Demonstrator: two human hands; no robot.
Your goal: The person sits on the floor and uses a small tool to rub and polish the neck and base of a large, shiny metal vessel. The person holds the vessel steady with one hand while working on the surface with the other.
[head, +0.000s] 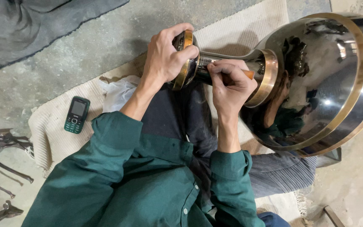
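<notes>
Metal vase (316, 80) lies sideways — mouth left, gripped by left hand (164, 54); right hand (230, 84) grips its neck.

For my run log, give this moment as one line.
left hand grips base of shiny brass-banded metal vase | right hand presses orange-handled tool on neck

We see a big shiny dark metal vase with gold bands (316, 84) lying on its side across a lap. Its fat round belly sits to the right. Its thin neck points left, ending in a gold-rimmed mouth. A small orange-handled tool (248, 74) touches the neck.
</notes>
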